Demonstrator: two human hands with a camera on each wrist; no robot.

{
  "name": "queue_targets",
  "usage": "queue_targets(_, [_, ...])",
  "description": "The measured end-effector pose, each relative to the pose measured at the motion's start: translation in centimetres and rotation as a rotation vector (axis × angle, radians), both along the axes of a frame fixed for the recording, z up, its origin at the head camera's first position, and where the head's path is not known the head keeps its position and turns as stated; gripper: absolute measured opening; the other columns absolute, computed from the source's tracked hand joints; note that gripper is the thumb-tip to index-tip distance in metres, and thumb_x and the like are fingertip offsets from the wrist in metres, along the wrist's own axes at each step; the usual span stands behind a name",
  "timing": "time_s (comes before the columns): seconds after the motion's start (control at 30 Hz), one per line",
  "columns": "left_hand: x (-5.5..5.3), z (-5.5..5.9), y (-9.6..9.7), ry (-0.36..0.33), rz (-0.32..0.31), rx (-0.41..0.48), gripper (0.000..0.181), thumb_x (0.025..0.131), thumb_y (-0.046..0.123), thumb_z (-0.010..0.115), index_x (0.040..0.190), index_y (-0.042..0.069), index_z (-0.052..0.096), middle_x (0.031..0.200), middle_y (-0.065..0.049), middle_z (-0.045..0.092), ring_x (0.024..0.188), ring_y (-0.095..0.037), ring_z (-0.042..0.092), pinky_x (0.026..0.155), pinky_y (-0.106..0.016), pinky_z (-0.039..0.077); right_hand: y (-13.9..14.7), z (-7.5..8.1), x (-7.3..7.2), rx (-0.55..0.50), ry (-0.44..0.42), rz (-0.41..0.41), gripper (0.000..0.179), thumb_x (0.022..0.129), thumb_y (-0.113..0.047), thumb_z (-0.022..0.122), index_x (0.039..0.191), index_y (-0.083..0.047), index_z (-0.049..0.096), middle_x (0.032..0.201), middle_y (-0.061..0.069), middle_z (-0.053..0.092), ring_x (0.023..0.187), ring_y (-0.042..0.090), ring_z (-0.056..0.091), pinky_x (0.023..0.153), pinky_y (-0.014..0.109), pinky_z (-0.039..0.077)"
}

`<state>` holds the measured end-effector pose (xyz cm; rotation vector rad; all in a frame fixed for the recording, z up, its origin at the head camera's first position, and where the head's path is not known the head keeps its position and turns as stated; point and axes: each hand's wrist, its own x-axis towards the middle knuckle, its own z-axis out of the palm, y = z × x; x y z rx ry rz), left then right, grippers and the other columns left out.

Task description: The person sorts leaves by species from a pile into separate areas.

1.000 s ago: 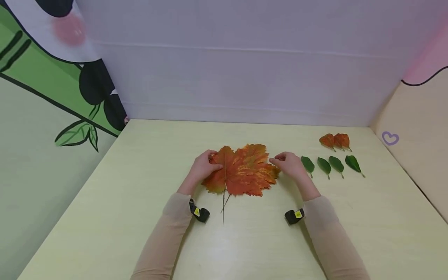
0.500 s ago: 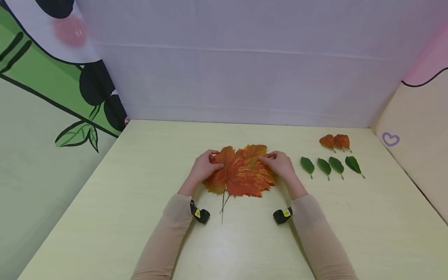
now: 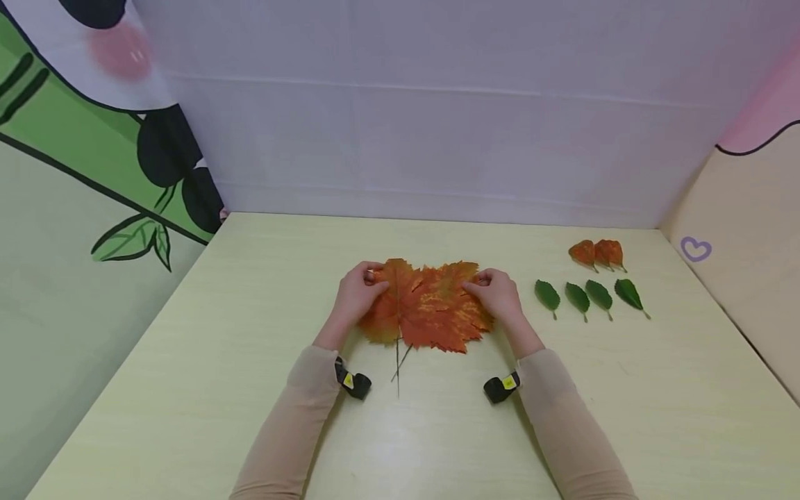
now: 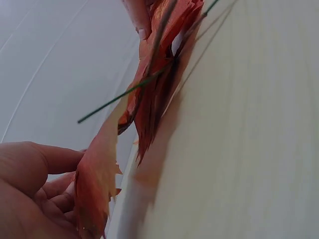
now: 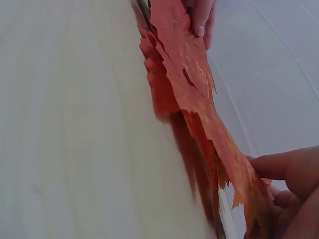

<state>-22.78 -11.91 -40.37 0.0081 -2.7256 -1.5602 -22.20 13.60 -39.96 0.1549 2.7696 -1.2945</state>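
Overlapping large orange-red leaves (image 3: 431,312) with jagged edges sit mid-table between my hands. Two thin stems (image 3: 398,368) cross below them in the head view; a green stem (image 4: 112,102) sticks out in the left wrist view. My left hand (image 3: 355,297) pinches the left edge between thumb and fingers, and that leaf edge (image 4: 97,174) curves up off the table. On the other side, my right hand (image 3: 498,295) pinches the right edge, thumb on top. The right wrist view shows the stacked leaf layers (image 5: 192,99) tilted, with shadow under them.
Several small green leaves (image 3: 577,297) lie in a row at the right. Behind them are a few small orange-brown leaves (image 3: 582,253). A pale lilac backdrop (image 3: 437,153) stands along the table's (image 3: 187,389) far edge, with printed panels at both sides.
My right hand has moved left from beside the leaves and now pinches their right edge. My left hand, keeping its grip, has shifted slightly left and the left leaf with it.
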Motion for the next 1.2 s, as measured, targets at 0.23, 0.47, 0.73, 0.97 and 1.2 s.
queue_targets(0.23, [-0.6, 0.6, -0.3, -0.025, 0.056, 0.063, 0.060, 0.083, 0.013, 0.065, 0.135, 0.009, 0.035, 0.097, -0.010, 0.060, 0.089, -0.022, 0.053, 0.075, -0.030, 0.044, 0.4, 0.0, -0.3, 0.020, 0.011, -0.009, 0.039, 0.085, -0.026, 0.063, 0.111, 0.003, 0.056, 0.101, 0.016, 0.058, 0.086, 0.024, 0.051, 0.074, 0.033, 0.043])
queue_targets(0.47, [-1.2, 1.7, -1.5, -0.070, 0.129, 0.112, 0.064, 0.083, 0.019, 0.066, 0.136, 0.007, 0.031, 0.108, -0.014, 0.063, 0.093, -0.022, 0.055, 0.068, -0.026, 0.048, 0.4, 0.2, -0.2, 0.016, -0.003, 0.000, 0.039, 0.085, -0.025, 0.063, 0.112, 0.003, 0.056, 0.103, 0.018, 0.059, 0.087, 0.025, 0.052, 0.074, 0.034, 0.044])
queue_targets(0.73, [-2.5, 2.4, -4.1, -0.155, 0.149, 0.183, 0.053, 0.086, 0.018, 0.062, 0.130, 0.003, 0.037, 0.119, -0.016, 0.057, 0.098, -0.022, 0.051, 0.060, -0.017, 0.046, 0.2, -0.1, -0.2, 0.018, -0.022, -0.004, 0.038, 0.085, -0.025, 0.063, 0.112, 0.002, 0.056, 0.103, 0.016, 0.059, 0.088, 0.025, 0.053, 0.074, 0.034, 0.044])
queue_targets(0.97, [-3.6, 2.8, -6.7, -0.147, 0.112, 0.100, 0.040, 0.088, 0.017, 0.059, 0.121, -0.001, 0.046, 0.111, -0.012, 0.053, 0.094, -0.019, 0.049, 0.071, -0.021, 0.041, 0.1, -0.1, -0.2, 0.023, -0.030, -0.010, 0.039, 0.085, -0.025, 0.063, 0.113, 0.001, 0.056, 0.104, 0.017, 0.060, 0.089, 0.026, 0.054, 0.076, 0.035, 0.045])
queue_targets(1.2, [-4.5, 3.1, -9.8, -0.124, 0.096, 0.014, 0.036, 0.090, 0.020, 0.056, 0.117, -0.002, 0.052, 0.105, -0.011, 0.054, 0.081, -0.012, 0.049, 0.066, -0.017, 0.041, 0.1, 0.0, 0.0, 0.013, -0.038, -0.009, 0.039, 0.085, -0.025, 0.063, 0.113, 0.002, 0.056, 0.105, 0.018, 0.060, 0.092, 0.028, 0.055, 0.079, 0.037, 0.045])
